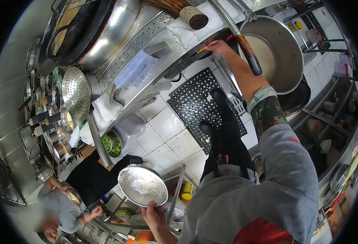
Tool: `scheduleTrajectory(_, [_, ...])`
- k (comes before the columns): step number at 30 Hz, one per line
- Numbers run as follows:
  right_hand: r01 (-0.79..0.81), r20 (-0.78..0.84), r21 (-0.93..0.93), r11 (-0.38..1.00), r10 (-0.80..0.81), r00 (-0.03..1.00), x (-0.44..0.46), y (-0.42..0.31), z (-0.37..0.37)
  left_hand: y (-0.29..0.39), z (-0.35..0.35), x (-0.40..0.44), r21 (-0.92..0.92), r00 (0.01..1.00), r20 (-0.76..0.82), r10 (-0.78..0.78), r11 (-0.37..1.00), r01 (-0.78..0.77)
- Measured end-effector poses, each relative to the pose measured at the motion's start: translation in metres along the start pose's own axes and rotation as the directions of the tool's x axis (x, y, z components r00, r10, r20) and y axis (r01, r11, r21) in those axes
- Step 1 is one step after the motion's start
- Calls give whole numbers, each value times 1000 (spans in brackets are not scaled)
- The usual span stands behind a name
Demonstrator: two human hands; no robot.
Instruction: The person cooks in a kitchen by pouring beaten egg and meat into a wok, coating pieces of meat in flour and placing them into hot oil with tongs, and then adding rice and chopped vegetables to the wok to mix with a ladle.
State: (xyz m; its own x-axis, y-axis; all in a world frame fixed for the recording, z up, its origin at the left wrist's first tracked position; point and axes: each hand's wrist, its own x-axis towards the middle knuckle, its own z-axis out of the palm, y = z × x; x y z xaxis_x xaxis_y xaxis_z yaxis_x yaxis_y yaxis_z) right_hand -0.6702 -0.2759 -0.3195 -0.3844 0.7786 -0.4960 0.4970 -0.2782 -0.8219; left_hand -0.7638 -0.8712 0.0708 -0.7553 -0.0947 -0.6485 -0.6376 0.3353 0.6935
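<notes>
On the left, my left hand (154,217) grips the rim of a round metal bowl (142,186) with white powder in it; the bowl is held over the floor. Farther forward, my right hand (219,46) is at the front edge of the steel counter (146,83), its fingers closed on a small yellow piece (200,51). Close beside that hand, a large metal pot (290,53) holds pale liquid, and a long ladle handle (248,55) crosses its rim.
Another person (63,203) at lower left holds a small bowl. A perforated strainer (77,93) rests by the stove. A black mat (197,103) lies on the tiles near a bowl of green vegetables (114,144). Shelving (329,122) stands at right.
</notes>
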Motion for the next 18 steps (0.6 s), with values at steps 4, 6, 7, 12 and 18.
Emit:
scheduleTrajectory(4, [146,-1,-90,985,-146,989,29,26,10,1,0,0,-21,1000,23,1,1000,-1])
scheduleTrajectory(6, [23,-16,-64,998,-24,1000,24,23,9,2,-1,-2,-26,1000,29,1,1000,0])
scheduleTrajectory(7, [-34,-24,-51,998,33,999,16,13,6,1,0,-2,-32,999,33,6,999,-4])
scheduleTrajectory(12, [-32,12,18,999,32,999,-4,-2,2,-3,-6,0,-42,999,33,14,999,-12])
scheduleTrajectory(18, [-89,73,76,993,83,994,-21,-17,-5,-2,-2,-4,-42,1000,9,7,999,-7])
